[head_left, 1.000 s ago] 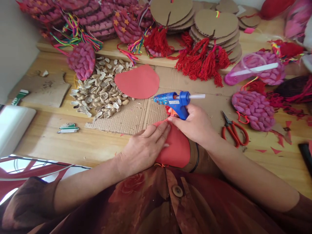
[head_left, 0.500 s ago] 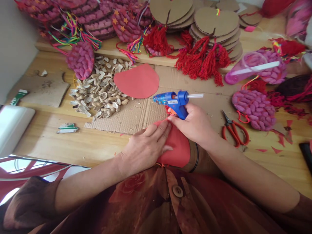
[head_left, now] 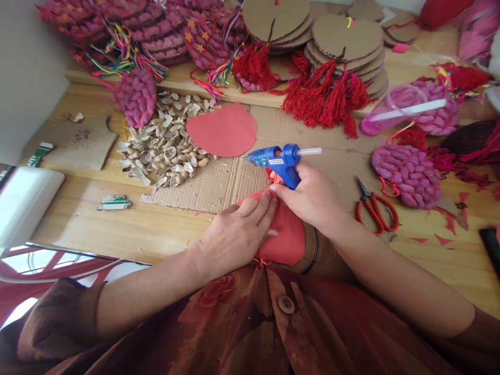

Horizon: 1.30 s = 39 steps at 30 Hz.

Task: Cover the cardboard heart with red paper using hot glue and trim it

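Head view: two hands, one glue gun, two red felt pieces, one pair of scissors.
Right hand (head_left: 312, 200) grips the blue glue gun (head_left: 282, 161) at frame centre, nozzle pointing left, clear stick out the back. Left hand (head_left: 236, 234) lies flat, fingers spread, pressing the near red felt piece (head_left: 287, 237) just below the gun. Second felt piece (head_left: 222, 130) lies up-centre beside the shell pile (head_left: 164, 148); red scissors (head_left: 375, 211) lie to the right.

Wooden table (head_left: 117, 229), strewn: corrugated cardboard sheet (head_left: 219, 182), pale shell pieces (head_left: 164, 151), red scissors (head_left: 375, 211), red paper scraps (head_left: 441, 240), small green-and-white wrappers (head_left: 114, 202), perhaps packaging.
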Each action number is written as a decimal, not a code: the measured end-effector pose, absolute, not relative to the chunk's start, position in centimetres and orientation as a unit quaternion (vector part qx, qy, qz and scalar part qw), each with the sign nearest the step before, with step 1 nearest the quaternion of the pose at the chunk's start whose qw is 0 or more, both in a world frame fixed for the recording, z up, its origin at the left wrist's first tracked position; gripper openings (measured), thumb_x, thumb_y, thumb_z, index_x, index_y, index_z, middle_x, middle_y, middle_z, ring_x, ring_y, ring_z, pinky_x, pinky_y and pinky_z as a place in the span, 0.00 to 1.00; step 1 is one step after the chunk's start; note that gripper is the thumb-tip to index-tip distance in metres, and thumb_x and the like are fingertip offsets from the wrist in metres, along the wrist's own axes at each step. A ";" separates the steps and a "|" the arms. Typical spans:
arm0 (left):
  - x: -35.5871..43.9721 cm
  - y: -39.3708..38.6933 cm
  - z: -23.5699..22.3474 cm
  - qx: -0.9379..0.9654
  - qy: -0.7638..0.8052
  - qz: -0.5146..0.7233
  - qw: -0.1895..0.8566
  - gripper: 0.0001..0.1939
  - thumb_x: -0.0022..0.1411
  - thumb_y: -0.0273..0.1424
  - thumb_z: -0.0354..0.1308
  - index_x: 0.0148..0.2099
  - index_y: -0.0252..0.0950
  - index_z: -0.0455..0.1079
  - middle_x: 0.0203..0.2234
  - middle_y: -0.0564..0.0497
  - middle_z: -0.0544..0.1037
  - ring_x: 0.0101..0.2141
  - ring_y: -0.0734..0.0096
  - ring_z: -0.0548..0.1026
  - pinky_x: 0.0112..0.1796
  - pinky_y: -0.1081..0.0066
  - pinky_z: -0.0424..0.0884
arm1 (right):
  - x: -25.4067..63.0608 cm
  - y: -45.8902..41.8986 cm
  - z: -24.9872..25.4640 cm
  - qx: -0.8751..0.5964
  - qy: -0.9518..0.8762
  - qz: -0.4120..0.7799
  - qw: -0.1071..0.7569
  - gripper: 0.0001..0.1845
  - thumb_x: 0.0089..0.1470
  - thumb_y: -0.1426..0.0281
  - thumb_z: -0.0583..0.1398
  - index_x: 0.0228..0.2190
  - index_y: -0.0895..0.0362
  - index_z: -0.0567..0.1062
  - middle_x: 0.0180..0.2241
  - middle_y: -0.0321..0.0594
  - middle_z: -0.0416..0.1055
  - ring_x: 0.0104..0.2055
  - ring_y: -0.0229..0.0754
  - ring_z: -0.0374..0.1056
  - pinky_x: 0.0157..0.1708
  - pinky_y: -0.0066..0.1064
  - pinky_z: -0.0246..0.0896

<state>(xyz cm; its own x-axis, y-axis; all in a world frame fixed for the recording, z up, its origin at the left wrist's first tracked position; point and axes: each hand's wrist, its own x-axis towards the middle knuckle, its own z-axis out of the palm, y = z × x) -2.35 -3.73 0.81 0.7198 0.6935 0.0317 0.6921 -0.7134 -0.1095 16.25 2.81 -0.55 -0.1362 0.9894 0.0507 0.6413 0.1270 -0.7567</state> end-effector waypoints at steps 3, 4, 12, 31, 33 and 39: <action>-2.8 -3.9 0.5 -0.924 -0.378 -0.028 0.040 0.28 0.77 0.36 0.44 0.71 0.27 0.55 0.66 0.42 0.66 0.53 0.59 0.72 0.44 0.66 0.80 | 16.6 2.6 -0.9 -0.590 -0.636 0.365 0.338 0.08 0.51 0.65 0.68 0.33 0.54 0.77 0.27 0.36 0.77 0.28 0.44 0.73 0.32 0.38 0.71; -3.0 -4.0 0.3 -0.923 -0.379 -0.050 0.033 0.28 0.76 0.36 0.45 0.71 0.27 0.55 0.66 0.42 0.67 0.53 0.59 0.72 0.46 0.66 0.79 | 16.8 2.4 -1.1 -0.582 -0.602 0.405 0.367 0.10 0.52 0.63 0.68 0.34 0.54 0.76 0.28 0.35 0.77 0.28 0.43 0.74 0.30 0.37 0.71; -3.9 -4.3 -1.0 -0.914 -0.385 -0.125 0.002 0.23 0.75 0.35 0.49 0.65 0.27 0.62 0.63 0.40 0.70 0.52 0.58 0.73 0.46 0.62 0.80 | 17.3 -0.8 -0.7 -0.531 -0.542 0.452 0.468 0.14 0.60 0.55 0.63 0.40 0.53 0.74 0.34 0.38 0.78 0.34 0.44 0.78 0.32 0.35 0.75; -3.4 -4.2 -0.5 -0.911 -0.400 -0.102 0.023 0.14 0.75 0.32 0.49 0.56 0.30 0.67 0.60 0.42 0.73 0.47 0.62 0.74 0.41 0.66 0.80 | 17.0 -1.2 0.4 -0.547 -0.718 0.272 0.334 0.13 0.65 0.60 0.59 0.46 0.53 0.74 0.42 0.45 0.79 0.45 0.51 0.75 0.44 0.43 0.68; -3.6 -4.2 -0.8 -0.909 -0.399 -0.123 0.018 0.15 0.75 0.33 0.49 0.57 0.30 0.68 0.59 0.42 0.74 0.47 0.62 0.75 0.43 0.65 0.80 | 17.4 -1.5 0.3 -0.563 -0.694 0.291 0.341 0.14 0.64 0.59 0.59 0.45 0.54 0.74 0.40 0.45 0.80 0.43 0.52 0.76 0.45 0.44 0.68; -3.5 -4.5 -0.8 -0.908 -0.398 -0.128 0.033 0.19 0.75 0.34 0.49 0.61 0.29 0.68 0.57 0.42 0.76 0.50 0.61 0.74 0.48 0.64 0.78 | 18.1 -1.8 0.1 -0.551 -0.584 0.373 0.464 0.13 0.63 0.57 0.62 0.40 0.53 0.74 0.35 0.40 0.80 0.38 0.47 0.78 0.44 0.43 0.73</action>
